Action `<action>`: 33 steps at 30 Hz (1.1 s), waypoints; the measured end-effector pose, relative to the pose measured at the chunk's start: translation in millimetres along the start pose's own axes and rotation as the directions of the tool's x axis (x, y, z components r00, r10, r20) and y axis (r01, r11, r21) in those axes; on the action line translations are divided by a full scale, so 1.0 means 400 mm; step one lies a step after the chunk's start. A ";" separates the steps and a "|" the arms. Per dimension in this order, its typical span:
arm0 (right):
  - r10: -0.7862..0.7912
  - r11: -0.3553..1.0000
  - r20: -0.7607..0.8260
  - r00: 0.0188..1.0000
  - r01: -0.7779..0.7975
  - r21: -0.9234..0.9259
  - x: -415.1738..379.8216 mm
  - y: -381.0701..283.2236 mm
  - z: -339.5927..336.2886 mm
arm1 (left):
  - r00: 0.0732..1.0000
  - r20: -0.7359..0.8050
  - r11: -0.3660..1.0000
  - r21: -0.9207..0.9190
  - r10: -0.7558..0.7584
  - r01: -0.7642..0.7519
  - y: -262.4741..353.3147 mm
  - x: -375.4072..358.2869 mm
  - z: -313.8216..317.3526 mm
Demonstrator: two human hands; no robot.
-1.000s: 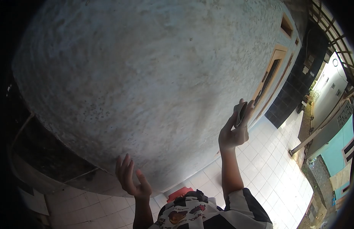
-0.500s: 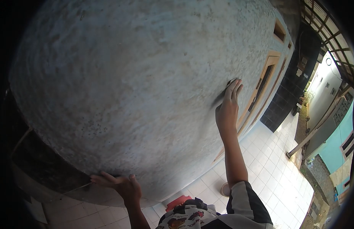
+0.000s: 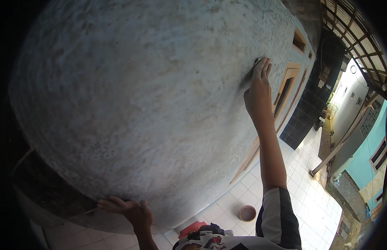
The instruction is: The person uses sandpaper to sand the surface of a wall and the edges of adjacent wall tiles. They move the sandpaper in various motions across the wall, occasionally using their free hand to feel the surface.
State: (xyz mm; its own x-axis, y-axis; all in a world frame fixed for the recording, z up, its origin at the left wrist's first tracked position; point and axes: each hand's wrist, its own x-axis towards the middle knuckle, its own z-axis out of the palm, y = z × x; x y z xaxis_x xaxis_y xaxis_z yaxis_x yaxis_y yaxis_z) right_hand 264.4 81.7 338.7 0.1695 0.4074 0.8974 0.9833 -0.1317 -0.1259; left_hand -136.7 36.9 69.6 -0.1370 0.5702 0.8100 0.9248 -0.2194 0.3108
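Note:
A large wall (image 3: 152, 96) with a mottled grey-blue, rough-looking surface fills most of the view. My right hand (image 3: 260, 89) is raised high against it, fingers together and pressed over a small thin piece with a dark edge (image 3: 257, 61). Most of that piece is hidden under the fingers, so its kind cannot be made out. Lower down, my left hand (image 3: 133, 211) rests with fingers spread near the wall's bottom, where the dark tile band (image 3: 56, 183) begins. Nothing shows in it.
A round tub (image 3: 247, 213) stands on the white tiled floor (image 3: 293, 196). Beside my clothes lies a red object (image 3: 192, 229). Wood-framed openings (image 3: 285, 87) and a black tiled section (image 3: 300, 118) lie along the wall to the right. A post (image 3: 327, 160) stands farther out.
My right hand has slid up the wall, the small piece still under its fingers. The left hand stays by the wall's lower edge. More of the tub shows.

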 end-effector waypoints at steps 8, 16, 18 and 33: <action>-0.106 0.993 -0.183 0.977 0.096 -0.061 0.159 0.025 -0.024 | 0.998 0.056 1.000 0.019 -0.008 0.007 -0.009 0.000 -0.007; -0.266 0.946 -0.258 0.929 0.200 -0.257 0.338 0.131 -0.034 | 0.998 0.064 0.999 0.050 -0.016 0.013 -0.015 -0.016 -0.012; -0.110 0.993 -0.123 0.986 0.105 -0.048 0.367 0.137 -0.089 | 0.998 0.055 0.999 0.042 -0.019 0.017 -0.011 -0.013 -0.006; -0.170 0.955 -0.128 0.977 0.131 -0.265 0.492 0.123 -0.129 | 0.996 0.092 0.998 0.063 0.020 -0.026 -0.036 -0.026 -0.003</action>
State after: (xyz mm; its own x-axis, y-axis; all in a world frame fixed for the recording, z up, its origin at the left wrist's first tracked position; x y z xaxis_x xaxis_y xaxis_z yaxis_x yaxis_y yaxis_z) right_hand 342.8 108.7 530.9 -0.0099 0.3051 0.9523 0.9438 -0.3117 0.1097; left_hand -148.9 33.2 57.1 -0.0855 0.6359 0.7670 0.9485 -0.1837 0.2580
